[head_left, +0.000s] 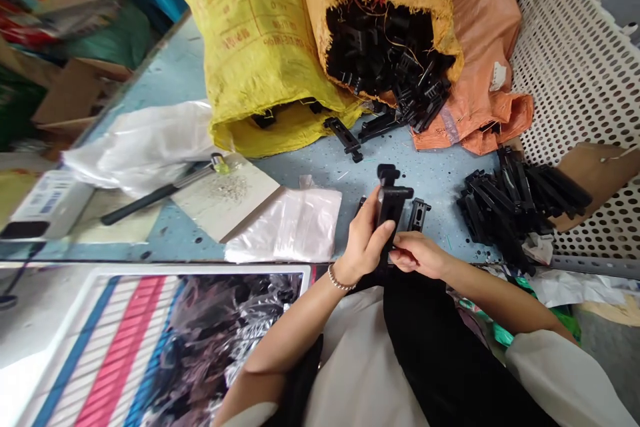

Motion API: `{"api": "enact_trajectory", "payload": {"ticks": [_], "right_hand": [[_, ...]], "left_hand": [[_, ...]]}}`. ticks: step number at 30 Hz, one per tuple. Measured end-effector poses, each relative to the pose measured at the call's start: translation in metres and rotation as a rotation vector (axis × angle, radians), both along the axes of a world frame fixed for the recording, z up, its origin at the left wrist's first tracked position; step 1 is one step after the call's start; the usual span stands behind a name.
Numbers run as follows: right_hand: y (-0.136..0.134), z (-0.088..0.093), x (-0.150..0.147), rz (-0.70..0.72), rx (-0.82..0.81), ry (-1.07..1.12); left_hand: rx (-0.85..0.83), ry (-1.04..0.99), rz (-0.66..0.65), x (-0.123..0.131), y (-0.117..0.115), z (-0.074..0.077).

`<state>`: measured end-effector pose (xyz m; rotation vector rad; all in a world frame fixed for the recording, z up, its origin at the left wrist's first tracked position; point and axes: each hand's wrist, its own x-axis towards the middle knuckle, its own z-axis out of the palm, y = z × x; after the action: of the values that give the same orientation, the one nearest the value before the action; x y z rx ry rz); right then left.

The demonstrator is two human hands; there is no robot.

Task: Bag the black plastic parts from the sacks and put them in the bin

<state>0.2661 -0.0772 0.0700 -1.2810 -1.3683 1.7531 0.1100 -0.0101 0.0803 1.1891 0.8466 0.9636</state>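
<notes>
Black plastic bracket [391,203] stood upright just right of centre frame, its long axis running top to bottom, the left hand [363,245] wrapped closed around its middle from the left side, the right hand [418,255] pinching its lower end from the right.

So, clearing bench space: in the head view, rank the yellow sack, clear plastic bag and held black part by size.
1. yellow sack
2. clear plastic bag
3. held black part, clearly smallest
</notes>
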Motion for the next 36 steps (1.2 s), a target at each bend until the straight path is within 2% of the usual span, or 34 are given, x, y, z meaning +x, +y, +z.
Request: {"api": "enact_trajectory", "payload": {"ticks": [1, 2, 3, 5, 7, 9, 11, 14, 16, 17, 18, 19, 22, 24, 26, 29, 31, 32, 34, 36], "right_hand": [[0.0, 0.002, 0.001, 0.041, -0.01, 0.003], [0.001, 0.006, 0.003, 0.068, 0.049, -0.055], [0.003, 0.009, 0.006, 0.076, 0.17, -0.161], [0.007, 0.018, 0.012, 0.078, 0.512, -0.425], [0.011, 0.023, 0.016, 0.148, 0.804, -0.615], [0.013, 0.024, 0.015, 0.223, 0.927, -0.68], [0.01, 0.02, 0.008, 0.181, 0.857, -0.645], [0.003, 0.01, -0.005, 0.054, 0.432, -0.403], [0.0, 0.007, -0.01, 0.063, 0.132, -0.223], [0.0, 0.007, -0.011, 0.086, 0.053, -0.172], [0.002, 0.008, -0.01, 0.096, 0.047, -0.167], [0.004, 0.01, -0.008, 0.099, 0.112, -0.208], [0.01, 0.016, -0.002, 0.115, 0.51, -0.484], [0.012, 0.016, -0.002, 0.142, 0.624, -0.57], [0.011, 0.012, -0.006, 0.131, 0.565, -0.522], [0.009, 0.006, -0.008, 0.122, 0.362, -0.384], [0.008, 0.005, -0.001, 0.111, 0.297, -0.45], [0.008, 0.005, 0.005, 0.089, 0.291, -0.566], [0.006, 0.004, 0.021, 0.019, 0.289, -0.938], [0.004, -0.002, 0.035, -0.034, 0.226, -1.278]], "left_hand": [[-0.004, -0.012, -0.013, -0.001, 0.0, 0.001], [-0.044, -0.035, -0.031, -0.001, 0.0, 0.001], [-0.113, -0.064, -0.051, -0.001, 0.001, 0.001], [-0.281, -0.107, -0.093, 0.001, 0.003, 0.001], [-0.405, -0.132, -0.125, 0.004, 0.003, 0.0], [-0.471, -0.138, -0.139, 0.007, 0.002, -0.001], [-0.473, -0.134, -0.115, 0.007, -0.001, -0.003], [-0.307, -0.108, 0.002, 0.004, -0.007, -0.006], [-0.178, -0.09, 0.072, 0.0, -0.008, -0.008], [-0.15, -0.085, 0.081, -0.002, -0.007, -0.009], [-0.155, -0.085, 0.074, -0.003, -0.006, -0.009], [-0.185, -0.092, 0.056, -0.004, -0.005, -0.01], [-0.31, -0.132, -0.009, -0.002, -0.003, -0.008], [-0.331, -0.145, -0.024, 0.001, -0.004, -0.007], [-0.274, -0.126, 0.0, 0.002, -0.004, -0.009], [-0.089, -0.003, 0.054, -0.005, 0.006, -0.017], [0.041, 0.162, 0.087, -0.017, 0.02, -0.025], [0.106, 0.276, 0.109, -0.025, 0.028, -0.03], [0.215, 0.546, 0.14, -0.037, 0.041, -0.041], [0.286, 0.786, 0.115, -0.042, 0.046, -0.055]]}}
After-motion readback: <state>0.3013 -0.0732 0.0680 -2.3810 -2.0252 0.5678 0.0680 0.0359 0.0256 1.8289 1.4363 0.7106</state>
